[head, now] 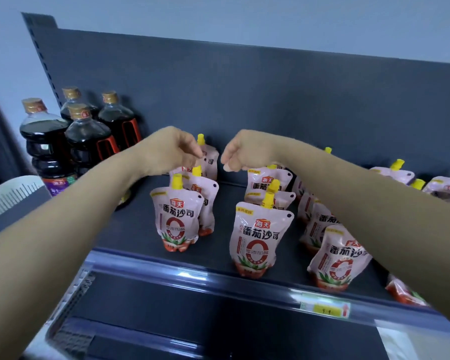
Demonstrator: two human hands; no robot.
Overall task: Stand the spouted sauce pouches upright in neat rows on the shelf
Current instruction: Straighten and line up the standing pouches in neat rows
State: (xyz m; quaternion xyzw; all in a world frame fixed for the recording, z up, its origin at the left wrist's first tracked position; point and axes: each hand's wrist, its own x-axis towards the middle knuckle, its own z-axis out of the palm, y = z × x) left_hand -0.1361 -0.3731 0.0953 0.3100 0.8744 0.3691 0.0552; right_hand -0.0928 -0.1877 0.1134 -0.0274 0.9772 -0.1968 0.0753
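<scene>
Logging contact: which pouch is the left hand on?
The rearmost pouch of the leftmost row: the left hand pinches its top corner below the yellow spout.

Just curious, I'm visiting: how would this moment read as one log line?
left hand at rear tomato sauce pouch, grip unclear | right hand loosely curled, empty | front pouches upright

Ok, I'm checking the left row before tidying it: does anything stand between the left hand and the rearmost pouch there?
Nothing visible does. The left hand is at the rearmost pouch, fingertips at its top just below the yellow spout. The row's two front pouches stand beneath the wrist, not between.
</scene>
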